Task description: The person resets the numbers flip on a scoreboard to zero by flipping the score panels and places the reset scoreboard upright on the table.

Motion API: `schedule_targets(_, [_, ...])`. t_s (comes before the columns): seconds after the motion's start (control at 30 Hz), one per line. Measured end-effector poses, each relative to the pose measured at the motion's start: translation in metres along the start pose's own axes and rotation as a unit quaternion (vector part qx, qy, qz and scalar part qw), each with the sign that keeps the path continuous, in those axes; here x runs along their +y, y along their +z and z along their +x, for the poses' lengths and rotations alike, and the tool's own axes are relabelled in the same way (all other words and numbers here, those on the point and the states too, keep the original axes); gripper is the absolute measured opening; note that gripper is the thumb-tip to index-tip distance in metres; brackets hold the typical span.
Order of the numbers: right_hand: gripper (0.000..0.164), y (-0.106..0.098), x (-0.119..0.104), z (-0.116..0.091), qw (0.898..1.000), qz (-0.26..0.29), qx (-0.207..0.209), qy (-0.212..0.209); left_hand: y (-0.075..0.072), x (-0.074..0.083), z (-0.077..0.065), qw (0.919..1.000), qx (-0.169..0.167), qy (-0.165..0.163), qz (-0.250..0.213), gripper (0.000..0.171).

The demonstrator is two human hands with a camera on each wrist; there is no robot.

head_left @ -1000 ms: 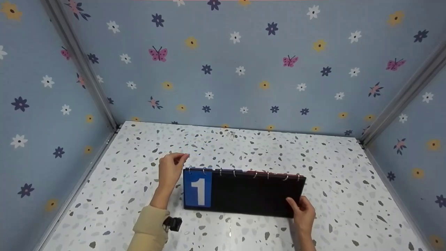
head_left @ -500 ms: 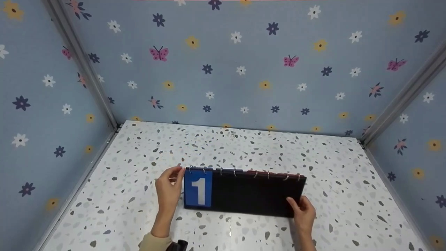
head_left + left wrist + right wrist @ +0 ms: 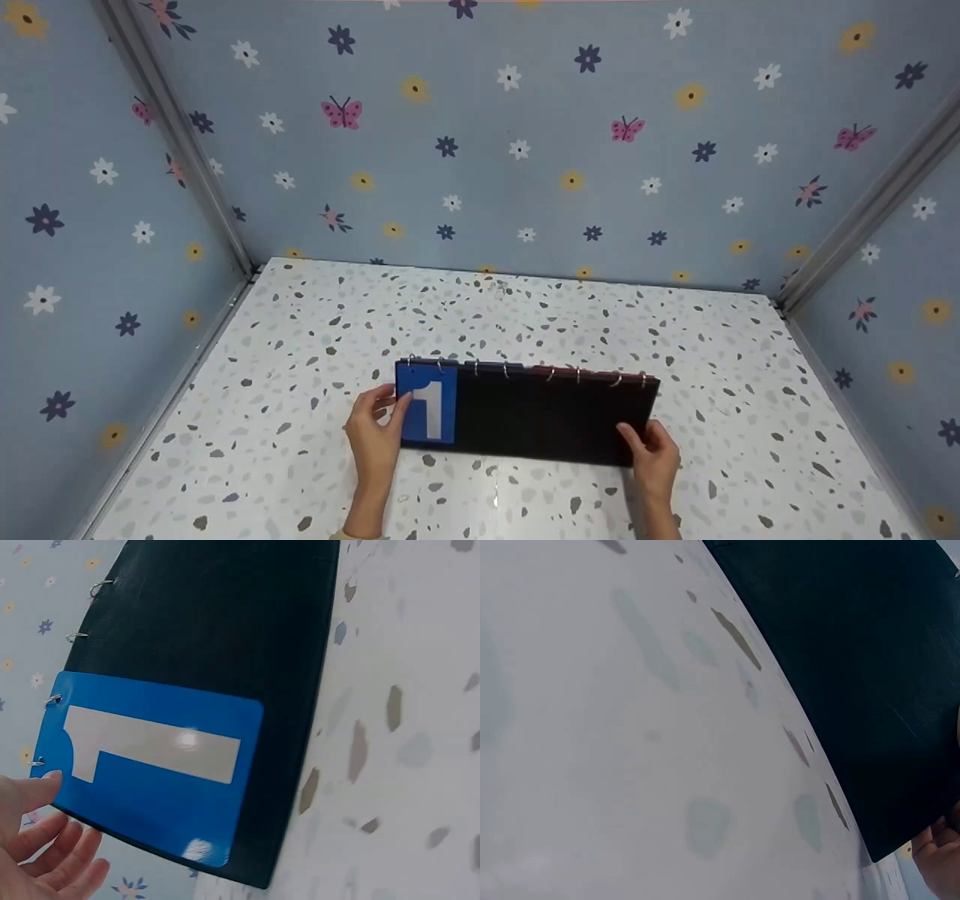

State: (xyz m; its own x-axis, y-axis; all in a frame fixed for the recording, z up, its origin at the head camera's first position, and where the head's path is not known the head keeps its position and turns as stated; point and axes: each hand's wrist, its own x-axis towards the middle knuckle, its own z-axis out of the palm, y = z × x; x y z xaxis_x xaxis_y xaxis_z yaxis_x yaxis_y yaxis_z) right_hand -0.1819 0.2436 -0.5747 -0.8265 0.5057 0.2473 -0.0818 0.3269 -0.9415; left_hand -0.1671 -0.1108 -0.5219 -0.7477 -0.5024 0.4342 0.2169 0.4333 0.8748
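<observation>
A black flip scoreboard [image 3: 540,416] stands tilted on the table, with metal rings along its top edge. At its left end hangs a blue card [image 3: 157,817] bearing a white 1; the rest of its front is plain black. My left hand [image 3: 375,442] holds the left edge, thumb on the blue card's margin and fingers round behind. In the left wrist view the thumb [image 3: 46,791] lies by the lowest ring. My right hand [image 3: 655,465] grips the lower right edge, thumb in front; its other fingers are partly hidden. Only part of that hand shows in the right wrist view.
The white speckled table [image 3: 300,322] extends around the scoreboard. A blue flowered panel [image 3: 480,112] rises at the back, with similar panels at left and right joined by grey metal posts [image 3: 180,135].
My left hand has come down from above the top left corner to the left edge, its thumb now on the blue card. The right hand and scoreboard stay nearly where they were.
</observation>
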Motion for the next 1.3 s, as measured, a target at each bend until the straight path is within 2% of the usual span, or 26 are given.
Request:
schedule_targets(0.47, [0.019,0.001,0.003,0.0,1.0,-0.015,0.002,0.015,0.011,-0.006,-0.02,0.9984,0.039,-0.04,0.012,0.033])
schedule_targets(0.63, [0.021,0.0,0.002,0.0,1.0,-0.022,-0.002,0.019,0.014,-0.004,-0.023,0.9976,0.048,-0.05,0.007,0.035])
schedule_targets(0.9, [0.021,0.0,-0.001,0.0,1.0,0.001,0.003,0.009,0.021,-0.002,-0.025,0.9961,0.063,-0.061,-0.013,0.043])
schedule_targets(1.03, [0.02,0.001,0.0,0.0,1.0,0.004,0.005,0.003,0.023,0.0,-0.026,0.9953,0.06,-0.075,-0.015,0.042])
schedule_targets(1.2, [0.018,0.002,0.002,0.0,1.0,0.005,0.005,0.007,0.02,0.002,-0.026,0.992,0.038,-0.119,-0.022,0.03])
schedule_targets(1.27, [0.018,0.001,-0.002,-0.001,1.0,0.006,0.002,0.008,0.026,-0.025,-0.027,0.992,0.034,-0.12,-0.021,0.028])
schedule_targets(1.3, [0.018,0.0,-0.002,-0.001,1.0,0.007,0.002,0.006,0.024,-0.025,-0.027,0.9907,0.028,-0.13,-0.028,0.028])
